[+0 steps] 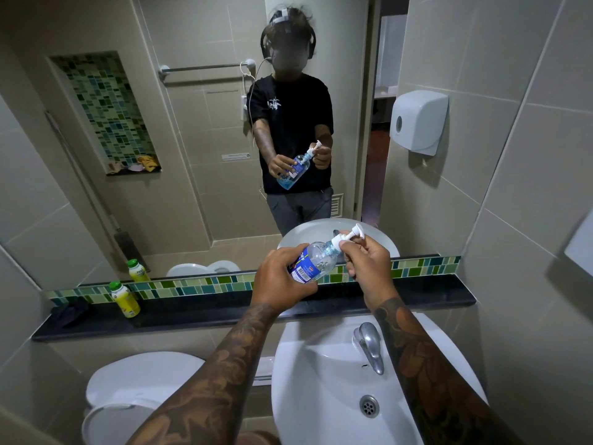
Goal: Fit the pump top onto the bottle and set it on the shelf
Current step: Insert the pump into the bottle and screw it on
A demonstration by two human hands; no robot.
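Observation:
A clear plastic bottle (316,260) with a blue label and blue liquid is tilted, its neck pointing up and to the right. My left hand (279,281) grips its body from the left. The white pump top (348,237) sits at the bottle's neck, and my right hand (365,264) pinches its collar with the fingertips. Both hands hover above the black shelf (433,295) that runs under the mirror. The mirror shows the same bottle and hands reflected.
A yellow bottle with a green cap (125,300) and a dark cloth (70,311) lie at the shelf's left end. Below are a white sink (308,396) with a chrome tap (369,346) and a toilet (128,390). A paper dispenser (417,122) hangs on the right wall.

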